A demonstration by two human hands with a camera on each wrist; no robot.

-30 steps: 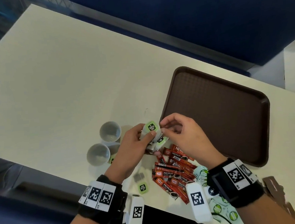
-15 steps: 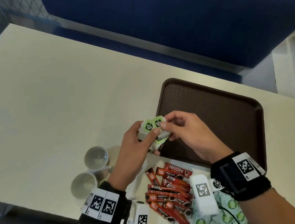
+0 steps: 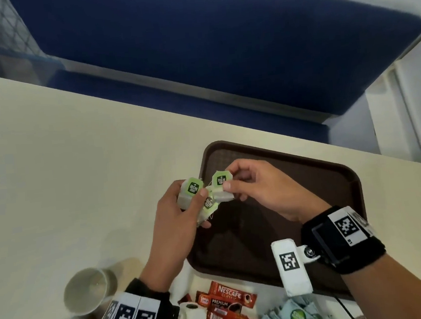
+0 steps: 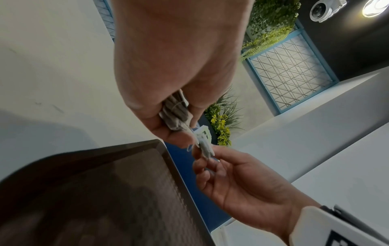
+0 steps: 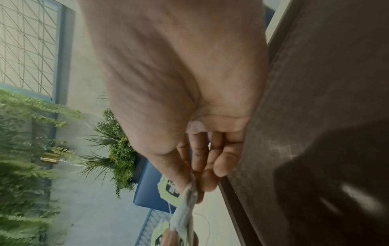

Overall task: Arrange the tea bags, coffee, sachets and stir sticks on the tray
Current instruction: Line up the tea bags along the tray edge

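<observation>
My left hand [image 3: 183, 206] holds a small stack of tea bags [image 3: 191, 193] with green tags just above the left edge of the brown tray [image 3: 332, 182]. My right hand [image 3: 233, 180] pinches one tea bag [image 3: 222, 183] by thumb and forefinger, right beside the stack. In the left wrist view the stack of tea bags [image 4: 176, 114] sits between the fingers over the tray [image 4: 105, 191]. In the right wrist view the pinched tea bag [image 5: 185, 208] is seen edge-on. Red coffee sachets [image 3: 226, 306] and pale green sachets [image 3: 292, 316] lie on the table near my wrists.
Two white cups [image 3: 86, 290] stand at the table's near left. The cream table [image 3: 66, 170] stretches far left. A blue bench [image 3: 221, 57] runs behind the table's far edge. The tray's inside is bare.
Both hands have lifted the tea bags from beside the cups to the tray's left edge. My right hand has drawn one tea bag apart from the stack.
</observation>
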